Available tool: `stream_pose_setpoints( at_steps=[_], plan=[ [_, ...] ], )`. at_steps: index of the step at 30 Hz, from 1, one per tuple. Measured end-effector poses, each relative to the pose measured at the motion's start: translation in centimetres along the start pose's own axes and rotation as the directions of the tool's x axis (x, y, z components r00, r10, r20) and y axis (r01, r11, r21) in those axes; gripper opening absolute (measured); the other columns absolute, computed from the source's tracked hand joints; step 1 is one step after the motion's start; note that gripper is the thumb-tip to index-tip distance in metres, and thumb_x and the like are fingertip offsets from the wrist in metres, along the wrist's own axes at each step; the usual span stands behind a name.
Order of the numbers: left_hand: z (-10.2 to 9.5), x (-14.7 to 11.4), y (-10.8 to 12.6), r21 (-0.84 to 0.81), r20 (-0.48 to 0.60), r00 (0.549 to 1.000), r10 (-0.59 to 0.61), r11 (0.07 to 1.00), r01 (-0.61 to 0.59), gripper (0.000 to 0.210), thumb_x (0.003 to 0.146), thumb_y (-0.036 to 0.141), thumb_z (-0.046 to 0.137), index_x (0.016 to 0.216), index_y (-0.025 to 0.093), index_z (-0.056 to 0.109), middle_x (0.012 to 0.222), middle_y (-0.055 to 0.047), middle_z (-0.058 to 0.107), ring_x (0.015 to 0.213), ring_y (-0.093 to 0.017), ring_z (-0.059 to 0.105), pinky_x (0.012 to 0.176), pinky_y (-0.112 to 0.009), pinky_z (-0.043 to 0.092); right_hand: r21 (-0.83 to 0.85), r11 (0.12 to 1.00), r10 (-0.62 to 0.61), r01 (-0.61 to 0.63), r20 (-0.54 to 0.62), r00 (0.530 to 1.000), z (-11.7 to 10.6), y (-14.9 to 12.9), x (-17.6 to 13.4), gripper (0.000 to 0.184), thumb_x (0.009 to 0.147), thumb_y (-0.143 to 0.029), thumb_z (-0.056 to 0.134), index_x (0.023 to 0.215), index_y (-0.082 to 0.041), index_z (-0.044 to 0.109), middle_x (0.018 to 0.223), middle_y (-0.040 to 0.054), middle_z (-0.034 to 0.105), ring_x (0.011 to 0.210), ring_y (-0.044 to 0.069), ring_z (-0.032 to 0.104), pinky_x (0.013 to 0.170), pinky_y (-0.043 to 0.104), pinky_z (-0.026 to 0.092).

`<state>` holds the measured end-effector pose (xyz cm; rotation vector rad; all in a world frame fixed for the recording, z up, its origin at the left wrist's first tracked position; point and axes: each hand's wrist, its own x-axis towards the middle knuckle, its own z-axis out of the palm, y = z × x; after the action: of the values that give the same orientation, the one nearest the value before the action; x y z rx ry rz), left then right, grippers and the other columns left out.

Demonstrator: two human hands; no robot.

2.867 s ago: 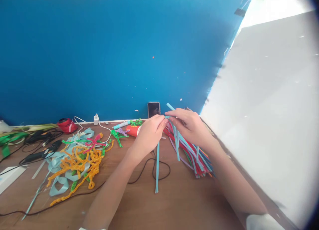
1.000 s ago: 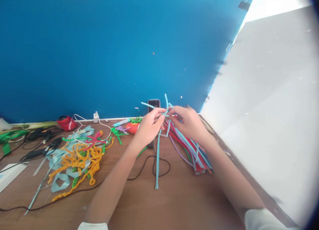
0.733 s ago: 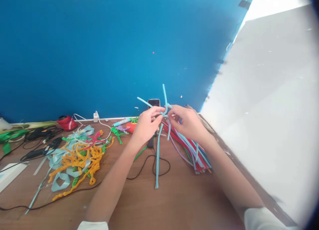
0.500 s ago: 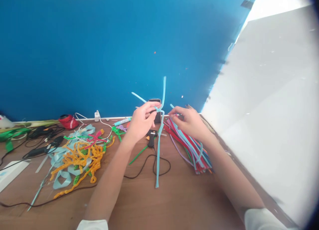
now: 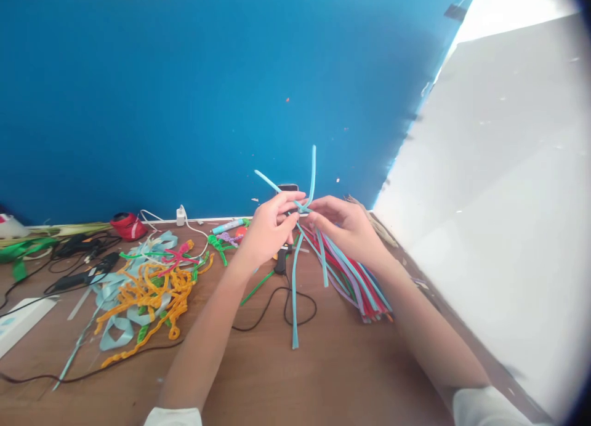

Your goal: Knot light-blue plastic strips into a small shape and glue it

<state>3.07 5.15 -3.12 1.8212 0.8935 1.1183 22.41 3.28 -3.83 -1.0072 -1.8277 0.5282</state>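
Observation:
Light blue pipe cleaners (image 5: 296, 290) cross each other between my two hands, above the table. My left hand (image 5: 273, 220) pinches them near the crossing from the left side. My right hand (image 5: 344, 223) has its thumb and fingers closed at the same crossing, on a light blue pipe cleaner. One end points straight up, another slants up to the left, and two hang down below the hands. Behind my right hand lies a bundle of pipe cleaners (image 5: 357, 278) in red, purple and blue. The exact joint is partly covered by my fingertips.
A black glue gun (image 5: 281, 263) with a cord lies behind the hands. To the left are a heap of orange twisted pipe cleaners (image 5: 157, 287), light blue ribbon (image 5: 117, 330) and a white power strip (image 5: 23, 321). A blue wall (image 5: 184, 93) rises behind the table.
My right hand has moved left to meet my left hand, bringing a light blue pipe cleaner to the crossing. My left hand has shifted slightly right.

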Motion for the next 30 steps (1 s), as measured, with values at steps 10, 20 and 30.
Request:
stream_pose_setpoints(
  at_steps=[10, 20, 30],
  plan=[
    [0.22, -0.35, -0.17, 0.186, 0.047, 0.999, -0.027, 0.982, 0.018, 0.016, 0.094, 0.027, 0.051, 0.110, 0.025, 0.053, 0.093, 0.000, 0.077, 0.039, -0.005, 0.048, 0.044, -0.019, 0.040, -0.314, 0.949, -0.047, 0.010, -0.113, 0.992, 0.39, 0.06, 0.41, 0.014, 0.089, -0.020, 0.058, 0.081, -0.018, 0.069, 0.067, 0.0010, 0.070, 0.057, 0.012, 0.056, 0.058, 0.027, 0.039],
    [0.57, 0.13, -0.36, 0.163, 0.079, 0.996, 0.045, 0.985, -0.058, 0.019, 0.094, 0.023, 0.055, 0.111, 0.019, 0.062, 0.107, -0.008, 0.075, 0.091, -0.018, 0.073, 0.080, -0.030, 0.057, -0.242, 0.965, -0.113, 0.103, -0.026, 0.993, 0.10, -0.35, 0.21, 0.015, 0.095, -0.023, 0.056, 0.088, -0.018, 0.067, 0.067, -0.0014, 0.066, 0.054, 0.009, 0.051, 0.058, 0.025, 0.038],
    [0.29, 0.38, -0.73, 0.048, -0.045, 0.998, 0.046, 0.998, -0.044, 0.028, 0.091, 0.034, 0.064, 0.113, 0.017, 0.070, 0.095, -0.006, 0.075, 0.070, -0.014, 0.068, 0.064, -0.026, 0.053, -0.275, 0.957, -0.108, 0.097, -0.024, 0.994, -0.06, -0.37, 0.10, 0.013, 0.097, -0.023, 0.053, 0.093, -0.019, 0.064, 0.074, 0.0002, 0.069, 0.057, 0.011, 0.052, 0.061, 0.027, 0.040]
  ],
)
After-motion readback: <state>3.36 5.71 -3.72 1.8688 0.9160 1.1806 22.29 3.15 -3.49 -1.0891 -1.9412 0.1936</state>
